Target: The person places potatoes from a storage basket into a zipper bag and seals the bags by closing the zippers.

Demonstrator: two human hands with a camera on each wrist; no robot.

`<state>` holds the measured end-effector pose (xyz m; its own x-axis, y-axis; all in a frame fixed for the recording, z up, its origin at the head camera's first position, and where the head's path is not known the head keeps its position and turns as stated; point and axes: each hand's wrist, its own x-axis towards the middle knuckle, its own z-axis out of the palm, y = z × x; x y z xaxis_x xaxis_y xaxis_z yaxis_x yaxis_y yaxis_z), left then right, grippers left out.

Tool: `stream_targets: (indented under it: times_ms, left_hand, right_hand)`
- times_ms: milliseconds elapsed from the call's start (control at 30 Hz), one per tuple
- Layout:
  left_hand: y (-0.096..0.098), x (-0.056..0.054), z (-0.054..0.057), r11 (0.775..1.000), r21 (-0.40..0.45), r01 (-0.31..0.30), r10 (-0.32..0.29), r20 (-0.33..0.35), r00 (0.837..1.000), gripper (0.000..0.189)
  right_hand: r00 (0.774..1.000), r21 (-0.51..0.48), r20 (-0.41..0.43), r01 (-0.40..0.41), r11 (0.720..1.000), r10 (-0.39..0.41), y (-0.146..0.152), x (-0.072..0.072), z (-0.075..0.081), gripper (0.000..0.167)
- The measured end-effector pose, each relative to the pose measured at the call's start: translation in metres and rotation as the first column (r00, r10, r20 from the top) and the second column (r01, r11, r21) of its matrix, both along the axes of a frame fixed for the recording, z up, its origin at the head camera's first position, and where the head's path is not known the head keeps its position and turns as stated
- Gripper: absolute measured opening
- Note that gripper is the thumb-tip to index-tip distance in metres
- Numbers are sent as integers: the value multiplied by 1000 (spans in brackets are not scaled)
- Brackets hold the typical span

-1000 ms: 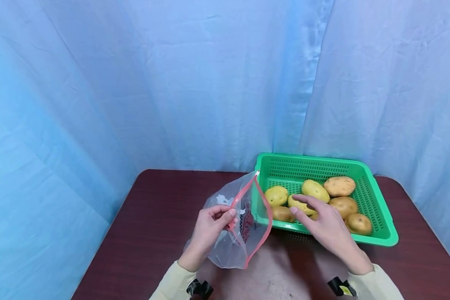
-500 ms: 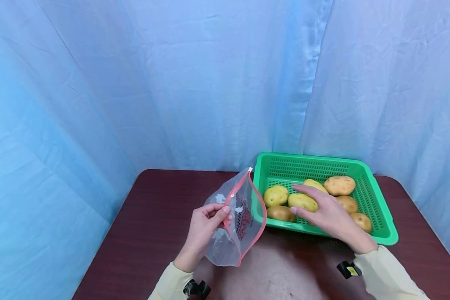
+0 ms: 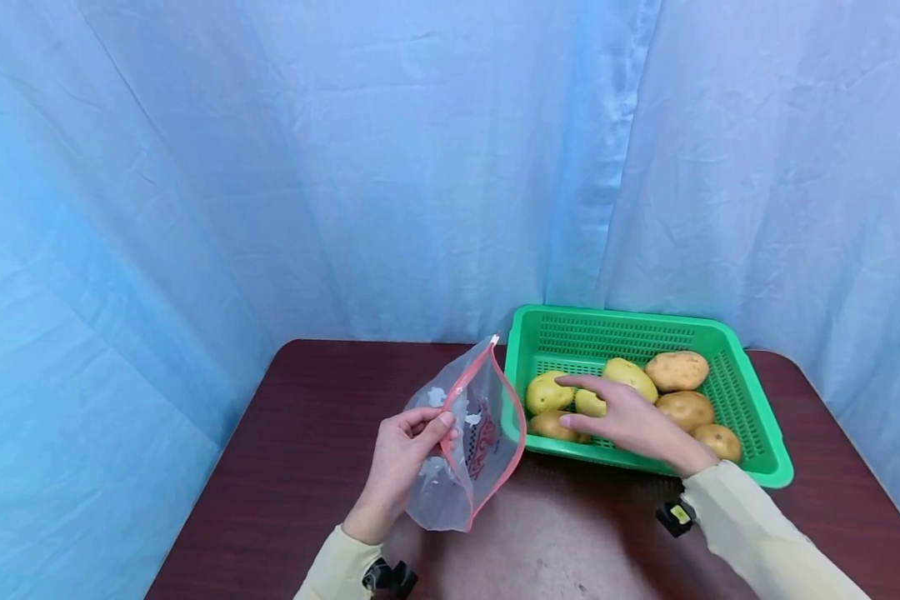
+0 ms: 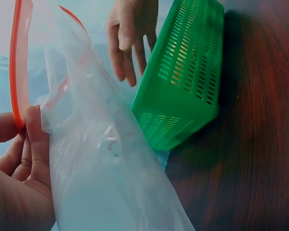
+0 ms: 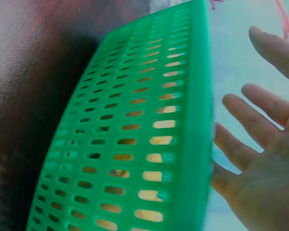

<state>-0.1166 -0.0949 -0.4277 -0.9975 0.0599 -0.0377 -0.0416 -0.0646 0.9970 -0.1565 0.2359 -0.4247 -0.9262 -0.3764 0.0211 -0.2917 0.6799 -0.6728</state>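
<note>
My left hand [image 3: 405, 458] pinches the red zip edge of a clear zip bag [image 3: 435, 492] between thumb and fingers. The bag's mouth gapes toward the basket, and red print shows on its far wall. In the left wrist view the bag [image 4: 106, 168] hangs down from the pinching left hand [image 4: 24, 178]. Over the front of the green basket [image 3: 768, 467] my right hand [image 3: 630, 417] hovers with spread fingers and nothing in its grasp. Beneath it lie yellow potatoes, one of them a potato [image 3: 547, 392] at the left. The right wrist view shows the right hand [image 5: 265, 130] beside the basket rim.
Several more potatoes sit in the basket, among them a pale brown potato [image 3: 677, 371] and a browner potato [image 3: 686, 411]. The dark red table [image 3: 285, 467] has rounded far corners. A light blue curtain [image 3: 420, 167] hangs behind it.
The left hand has drawn the bag left, away from the basket's near left corner. My right hand has shifted left over the potatoes, its fingers still spread.
</note>
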Motion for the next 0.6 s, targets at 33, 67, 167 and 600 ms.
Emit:
stream_targets:
  times_ms: [33,67,167,600]
  left_hand:
    - [0,0,0,1000,-2,-2,2,0,1000,25]
    - [0,-1,0,1000,-3,-3,3,2,1000,26]
    - [-2,-1,0,1000,-11,-4,4,7,1000,27]
    - [-7,-2,-2,1000,-24,-13,14,21,1000,29]
  right_hand:
    - [1000,3,-11,-8,1000,8,-1,-2,-3,63]
    - [1000,-2,-9,-14,1000,14,-2,-4,-5,62]
    - [999,-25,1,-43,999,43,-7,-8,-11,60]
    - [989,-8,29,-143,990,143,-12,-19,-28,57]
